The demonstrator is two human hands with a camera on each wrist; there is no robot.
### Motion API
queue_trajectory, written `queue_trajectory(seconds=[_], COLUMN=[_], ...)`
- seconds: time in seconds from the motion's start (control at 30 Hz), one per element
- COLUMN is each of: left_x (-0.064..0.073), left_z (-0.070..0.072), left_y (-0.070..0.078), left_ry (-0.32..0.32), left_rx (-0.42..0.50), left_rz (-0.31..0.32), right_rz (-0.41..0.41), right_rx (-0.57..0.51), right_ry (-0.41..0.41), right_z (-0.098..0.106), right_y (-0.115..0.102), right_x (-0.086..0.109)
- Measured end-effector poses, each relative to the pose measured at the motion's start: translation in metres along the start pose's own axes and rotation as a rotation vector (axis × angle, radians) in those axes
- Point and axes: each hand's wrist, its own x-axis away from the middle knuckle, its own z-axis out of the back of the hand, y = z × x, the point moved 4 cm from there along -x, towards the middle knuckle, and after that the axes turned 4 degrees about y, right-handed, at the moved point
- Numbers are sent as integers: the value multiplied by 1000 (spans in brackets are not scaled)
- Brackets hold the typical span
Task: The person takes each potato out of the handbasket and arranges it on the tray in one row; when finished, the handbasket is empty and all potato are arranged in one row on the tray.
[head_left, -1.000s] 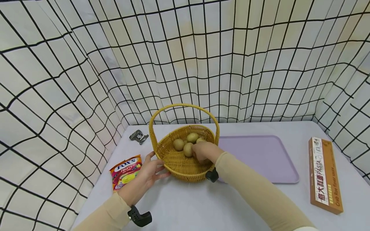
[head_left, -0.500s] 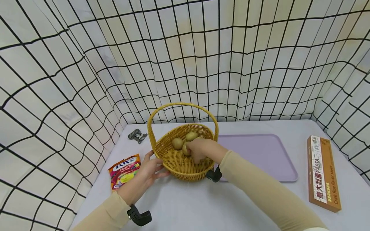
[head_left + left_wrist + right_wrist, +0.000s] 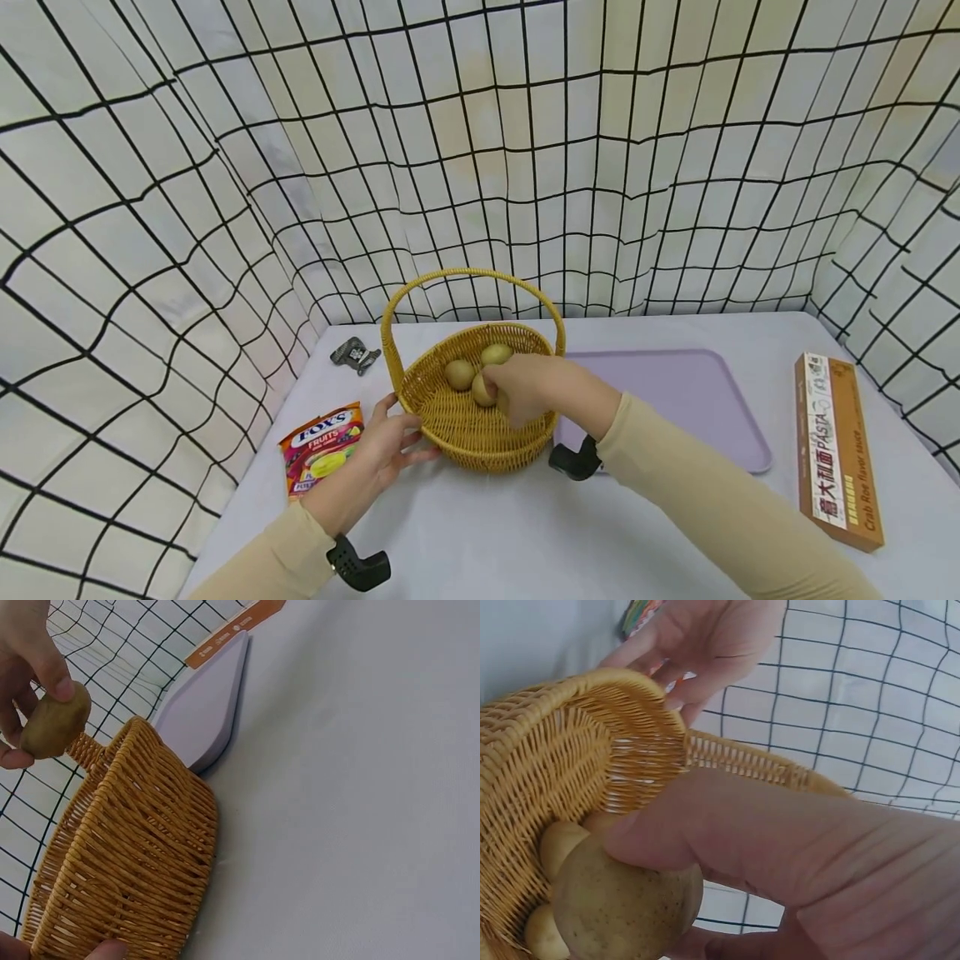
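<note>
A yellow wicker basket with a tall arched handle stands mid-table, several brown potatoes lying inside. My left hand holds the basket's left rim, with fingertips showing against the weave at the bottom of the left wrist view. Over the basket's right part, my right hand pinches a potato between thumb and fingers. That potato is raised above the rim in the left wrist view. From the head view, the hand mostly hides it.
A lilac tray lies right of the basket, with a pasta box farther right. A candy bag lies beside the left hand, and a small dark packet behind it. Black netting hangs around the table.
My right hand has come up from inside the basket, with a potato in its grip, and shifted slightly right. The left hand stays at the rim.
</note>
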Motion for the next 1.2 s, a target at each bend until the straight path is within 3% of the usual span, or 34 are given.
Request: queue_trajectory(seconds=[0.53, 1.2], left_x=[3, 1], left_z=[2, 3], left_y=[-4, -2], left_ry=[-3, 0], left_rx=[5, 9], left_rz=[-5, -2], right_rz=[57, -36], right_rx=[-58, -91], right_ry=[56, 13], right_z=[15, -6], right_y=[6, 51], right_x=[49, 67])
